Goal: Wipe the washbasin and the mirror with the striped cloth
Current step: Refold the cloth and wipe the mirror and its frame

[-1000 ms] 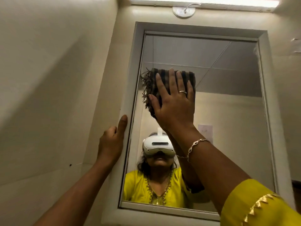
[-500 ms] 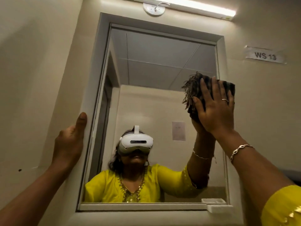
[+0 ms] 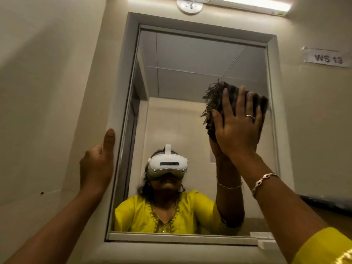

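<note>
The mirror (image 3: 190, 77) hangs on the wall in a pale frame. My right hand (image 3: 238, 128) presses the folded dark striped cloth (image 3: 215, 100) flat against the glass near the mirror's right edge, fingers spread over it. The cloth's frayed fringe sticks out to the left of my fingers. My left hand (image 3: 97, 164) rests on the left side of the mirror frame, thumb pointing up, holding nothing. The washbasin is out of view.
A tube light (image 3: 247, 4) and a round fitting (image 3: 189, 5) sit above the mirror. A label reading WS 13 (image 3: 327, 58) is stuck on the wall to the right. A plain wall closes in on the left.
My right hand has slid the cloth from the mirror's upper left across to its right side. The view has shifted left. My left hand stays on the frame.
</note>
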A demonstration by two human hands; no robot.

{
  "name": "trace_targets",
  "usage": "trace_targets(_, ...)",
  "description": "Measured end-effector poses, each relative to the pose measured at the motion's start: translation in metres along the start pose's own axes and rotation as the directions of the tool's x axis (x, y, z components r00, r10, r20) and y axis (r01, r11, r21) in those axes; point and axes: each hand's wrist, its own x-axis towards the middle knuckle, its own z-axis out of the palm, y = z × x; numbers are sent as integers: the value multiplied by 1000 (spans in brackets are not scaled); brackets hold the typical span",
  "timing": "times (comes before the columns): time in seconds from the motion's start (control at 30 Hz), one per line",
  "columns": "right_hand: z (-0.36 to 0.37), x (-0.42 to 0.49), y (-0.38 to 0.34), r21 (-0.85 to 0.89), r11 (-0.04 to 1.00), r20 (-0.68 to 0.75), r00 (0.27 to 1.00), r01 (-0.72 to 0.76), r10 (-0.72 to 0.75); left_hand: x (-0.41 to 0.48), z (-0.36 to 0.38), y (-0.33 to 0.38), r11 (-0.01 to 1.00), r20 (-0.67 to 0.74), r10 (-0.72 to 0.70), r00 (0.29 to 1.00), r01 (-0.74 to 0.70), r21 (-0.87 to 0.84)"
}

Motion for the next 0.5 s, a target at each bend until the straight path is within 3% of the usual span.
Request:
trace_targets(0.33,23,-23,-150,108,983,-63,988,146,-140,2,-1,-2,1000,-8,4,1000,-4,-15)
trace_targets(0.5,28,-26,-182,77,989,-88,989,126,-119,-1,-2,1,999,11,24,1000,-23,-44)
